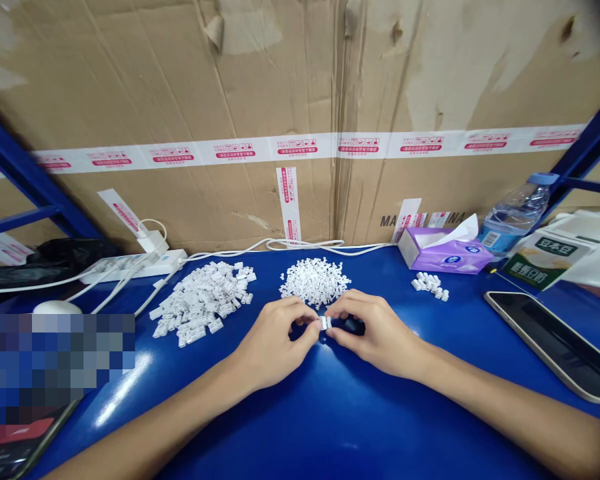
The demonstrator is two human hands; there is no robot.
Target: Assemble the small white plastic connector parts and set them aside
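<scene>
While the left hand [273,343] and right hand [380,333] pinch a small white plastic clip [325,323] between their fingertips over a glossy blue table [340,413], a heap of white plastic pieces [315,281] lies just ahead; a green-labelled packet [545,261] reads 日本日, beyond a purple tissue box [445,252]

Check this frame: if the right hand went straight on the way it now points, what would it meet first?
The right hand points at the small white plastic part pinched at its fingertips, so that comes first, already in contact. The left hand lies just beyond, though depth is hard to judge here.
</scene>
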